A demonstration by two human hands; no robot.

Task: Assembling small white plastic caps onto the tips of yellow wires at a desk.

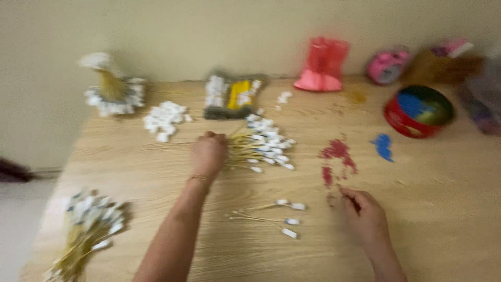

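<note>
Nearest to us, at the lower left, lies a bundle of tagged sticks (86,230), yellow stems with white ends, fanned on the wooden surface (219,261). Just beyond, our right hand (365,216) rests palm down by a red smear (336,156); its grip looks loosely curled and empty, though blur keeps us from being sure. Between our two hands lie loose tagged sticks (276,216), three or four as far as we can count. Farther on, our left hand (209,154) closes around the stems of the main pile of sticks (263,149), too many and too blurred to count. To gather these well, we judge it best to pinch the stems close to the tags and keep them parallel, so none slip out. Past that we count one heap of white pieces (164,117), one flat packet (232,96), one upright bundle (109,89) ringed with white pieces, and a small blue smear (383,146). At the far edge stand one red round tin (417,112), one pink bag (323,65) and one pink round object (387,65).
</note>
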